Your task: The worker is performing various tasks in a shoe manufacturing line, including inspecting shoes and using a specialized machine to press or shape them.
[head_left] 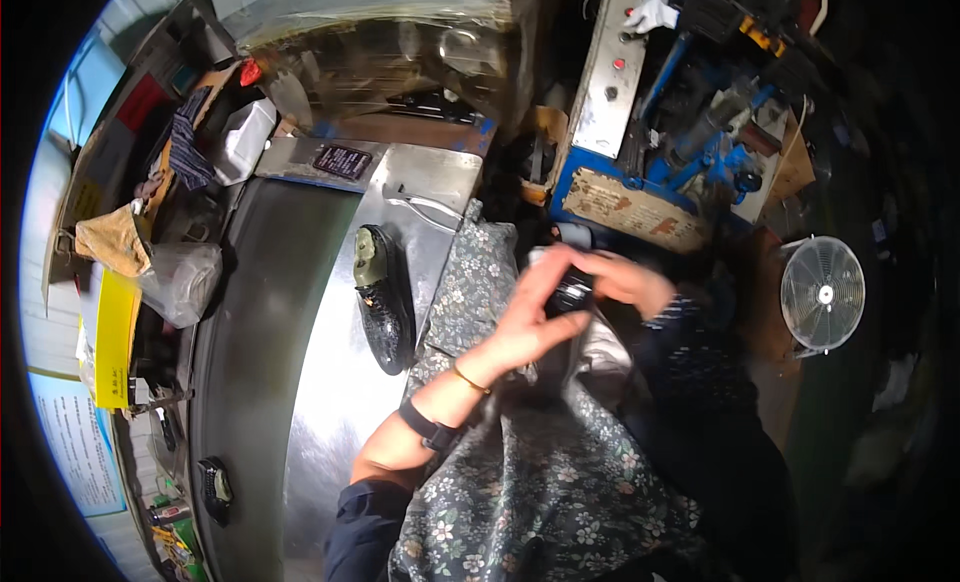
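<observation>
Between my hands, in front of my body, is a black glossy piece (570,294); most of it is covered by my fingers, and its kind does not show. My left hand (535,317) is closed round its left side, thumb across the near edge. From the right, the curled fingers of my right hand (630,285) close on its upper side, slightly blurred. A whitish piece (606,348) shows just below them. Left of my hands, a black shoe (386,322) with an olive-green last in it lies on the metal table (335,382). Floral cloth (540,472) covers my lap.
A dark belt (260,382) runs along the left, with another dark shoe (214,490) on it. A cluttered shelf (165,232) stands beyond. Ahead is a blue machine (630,202) with a button panel (608,82). A round fan (822,294) stands at the right.
</observation>
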Motion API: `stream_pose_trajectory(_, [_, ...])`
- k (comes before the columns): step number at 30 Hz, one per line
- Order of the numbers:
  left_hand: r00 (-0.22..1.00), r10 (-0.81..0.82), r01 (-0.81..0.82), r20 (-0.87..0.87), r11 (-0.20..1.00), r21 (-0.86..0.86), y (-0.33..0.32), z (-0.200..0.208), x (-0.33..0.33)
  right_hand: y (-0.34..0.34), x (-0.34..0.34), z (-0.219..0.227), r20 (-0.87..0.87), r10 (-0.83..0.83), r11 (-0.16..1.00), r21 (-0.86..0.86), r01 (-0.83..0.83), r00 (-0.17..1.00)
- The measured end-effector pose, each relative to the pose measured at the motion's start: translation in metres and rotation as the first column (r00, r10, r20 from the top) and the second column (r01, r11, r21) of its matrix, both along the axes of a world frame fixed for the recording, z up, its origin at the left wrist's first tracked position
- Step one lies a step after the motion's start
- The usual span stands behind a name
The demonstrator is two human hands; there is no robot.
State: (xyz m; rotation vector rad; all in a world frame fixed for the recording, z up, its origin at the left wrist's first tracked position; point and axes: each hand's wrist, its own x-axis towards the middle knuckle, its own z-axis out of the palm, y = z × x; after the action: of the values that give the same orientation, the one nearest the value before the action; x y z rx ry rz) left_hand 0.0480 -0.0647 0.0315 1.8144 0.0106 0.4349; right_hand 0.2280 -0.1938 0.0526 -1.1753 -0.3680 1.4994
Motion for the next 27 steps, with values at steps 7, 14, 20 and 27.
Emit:
stream_pose_trajectory(7, [0.921, -0.217, 0.233, -0.325, 0.972, 0.011, -0.004, -0.008, -0.003, -0.058, 0.031, -0.022, -0.034, -0.035, 0.992, -0.123, 0.03, 0.999])
stream_pose_trajectory(14, [0.842, 0.37, -0.538, -0.393, 0.523, -0.661, 0.02, -0.033, -0.023, 0.044, -0.041, -0.01, 0.797, 0.112, 0.956, 0.078, -0.284, 0.594])
stream_pose_trajectory(20, [0.748, 0.432, -0.655, -0.504, 0.599, -0.46, 0.05, -0.009, -0.148, 0.094, -0.056, -0.019, 0.719, 0.499, 0.719, -0.031, -0.694, 0.484])
stream_pose_trajectory(27, [0.73, -0.071, 0.059, -0.68, 0.997, -0.04, 0.041, 0.019, -0.138, 0.24, -0.05, -0.08, 0.963, -0.218, 0.934, 0.159, -0.32, -0.158])
